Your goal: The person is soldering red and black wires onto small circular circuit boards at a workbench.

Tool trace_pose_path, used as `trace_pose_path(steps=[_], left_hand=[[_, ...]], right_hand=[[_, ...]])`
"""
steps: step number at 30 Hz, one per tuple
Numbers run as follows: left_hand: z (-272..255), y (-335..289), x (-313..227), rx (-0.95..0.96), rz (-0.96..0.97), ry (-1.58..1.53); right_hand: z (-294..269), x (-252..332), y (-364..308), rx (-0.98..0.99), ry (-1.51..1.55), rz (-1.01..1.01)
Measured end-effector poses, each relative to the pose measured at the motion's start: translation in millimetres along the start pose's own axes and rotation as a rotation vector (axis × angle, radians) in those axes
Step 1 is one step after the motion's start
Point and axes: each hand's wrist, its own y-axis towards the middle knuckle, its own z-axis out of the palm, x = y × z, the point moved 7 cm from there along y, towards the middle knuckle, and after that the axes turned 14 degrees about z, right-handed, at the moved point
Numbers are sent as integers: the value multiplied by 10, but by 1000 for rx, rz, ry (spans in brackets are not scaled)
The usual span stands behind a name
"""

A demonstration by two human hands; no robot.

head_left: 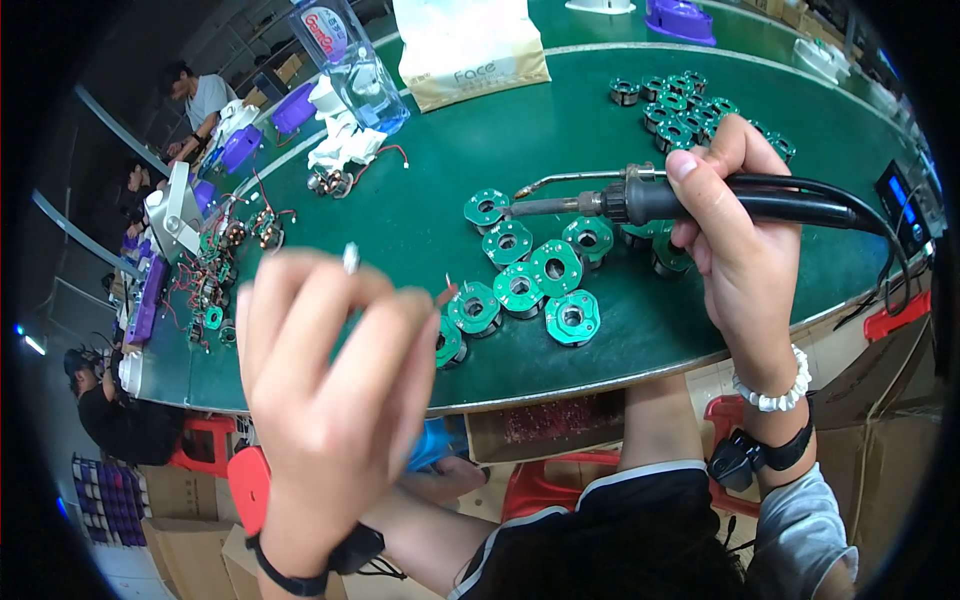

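Observation:
My right hand (735, 215) is wrapped round the black handle of a soldering iron (655, 200), with a thin metal feed tube (570, 178) running above its barrel. The iron's tip points left, at the edge of a round green circuit board on a small motor coil (487, 207); whether it touches I cannot tell. Blurred by motion, my left hand (325, 370) is closed, fingers curled. A red wire lead (446, 295) pokes out by its fingertips and a white plug (351, 257) shows above its knuckles. Several similar board-topped coils (519, 288) stand between the hands.
More green-topped coils (672, 120) stand at the back right. Wired coils (225, 240) lie heaped at left. A plastic bottle (365, 85) and a tissue pack (470, 60) stand at the back. A black cable (885, 225) trails beside the station (900, 205). Other people (205, 100) sit far left.

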Motion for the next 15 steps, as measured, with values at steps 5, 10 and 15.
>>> trace_pose_path(steps=[5,10,15], left_hand=[[-169,-441,-352,16,-250,-319],[405,-1027,-943,87,-309,-775],[1488,-1638,-1276,476,-426,-1084]], right_hand=[[-96,-30,24,-55,43,20],[-125,-25,17,-64,84,28],[-173,-120,18,-38,156,52]])
